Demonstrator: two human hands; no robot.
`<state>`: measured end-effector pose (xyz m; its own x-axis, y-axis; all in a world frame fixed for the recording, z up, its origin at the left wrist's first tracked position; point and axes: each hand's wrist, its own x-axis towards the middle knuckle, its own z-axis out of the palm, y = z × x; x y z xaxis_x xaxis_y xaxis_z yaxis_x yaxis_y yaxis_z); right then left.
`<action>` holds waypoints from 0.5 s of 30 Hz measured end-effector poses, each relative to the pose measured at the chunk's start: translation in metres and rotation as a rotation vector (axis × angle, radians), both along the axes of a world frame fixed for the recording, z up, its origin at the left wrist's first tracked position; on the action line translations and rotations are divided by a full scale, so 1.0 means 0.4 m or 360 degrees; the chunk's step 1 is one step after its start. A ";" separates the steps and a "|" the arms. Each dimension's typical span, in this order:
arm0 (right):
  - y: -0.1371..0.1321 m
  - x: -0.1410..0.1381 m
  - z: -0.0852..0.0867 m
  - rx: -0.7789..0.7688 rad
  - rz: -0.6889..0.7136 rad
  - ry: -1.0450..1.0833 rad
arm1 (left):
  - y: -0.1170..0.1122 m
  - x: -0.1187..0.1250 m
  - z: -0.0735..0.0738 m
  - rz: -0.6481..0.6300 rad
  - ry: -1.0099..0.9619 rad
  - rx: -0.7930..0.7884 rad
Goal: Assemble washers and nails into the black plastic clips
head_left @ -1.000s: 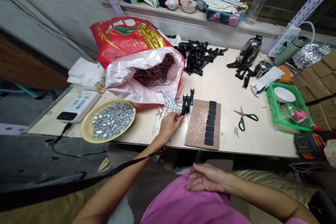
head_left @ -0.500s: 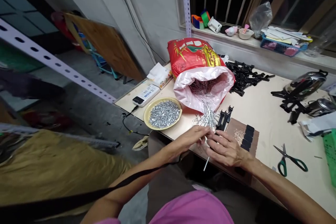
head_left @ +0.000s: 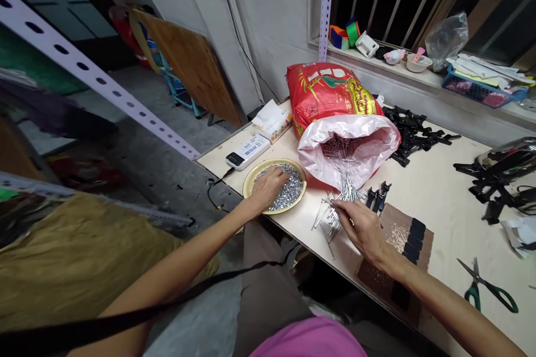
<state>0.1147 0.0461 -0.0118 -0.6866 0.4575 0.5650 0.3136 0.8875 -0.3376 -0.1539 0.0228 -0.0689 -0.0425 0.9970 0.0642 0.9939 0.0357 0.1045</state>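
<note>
My left hand (head_left: 270, 187) reaches into a yellow plate (head_left: 247, 178) of small silvery metal pieces (head_left: 288, 195), possibly nuts. Its fingers are bent together into the heap, and their tips are hidden. Over a pile of long thin metal bolts (head_left: 348, 188), my right hand (head_left: 362, 228) has thumb and fingers pinched together on one bolt, whose end sticks out to the left. The pile spills from the white mouth of a red sack (head_left: 330, 97), which holds many more. Two black plastic clips (head_left: 379, 196) lie just beyond my right hand.
A brown board (head_left: 425, 242) carries black pads and tiny pale bits. Green-handled scissors (head_left: 488, 287) lie to the right. Black plastic parts (head_left: 412, 134) are heaped behind the sack. A white device (head_left: 248, 152) and a tissue pack (head_left: 274, 122) sit beyond the plate.
My hands were together at the table's front edge with a bolt hanging below them. They have parted: the left moved into the plate, the right to the bolt pile. The view has shifted.
</note>
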 end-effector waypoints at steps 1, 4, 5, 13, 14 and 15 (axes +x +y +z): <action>0.002 -0.006 0.004 -0.0063 -0.0002 0.0004 | 0.006 -0.002 -0.001 -0.0033 0.0007 -0.0008; 0.007 -0.024 0.015 -0.0192 -0.0037 0.0023 | 0.022 -0.012 -0.004 -0.0065 -0.0060 -0.0003; 0.010 -0.029 0.017 -0.0224 -0.0051 0.0025 | 0.025 -0.016 -0.004 -0.0055 -0.0129 0.0024; 0.043 -0.112 -0.012 -0.0167 -0.0099 -0.0130 | 0.002 -0.031 0.014 0.0434 -0.1732 0.0223; 0.045 -0.129 -0.019 -0.0146 -0.0098 -0.0184 | -0.002 -0.026 0.019 0.0543 -0.1999 0.0160; 0.046 -0.146 -0.025 -0.0130 -0.0102 -0.0244 | -0.005 -0.022 0.025 0.0643 -0.2235 0.0098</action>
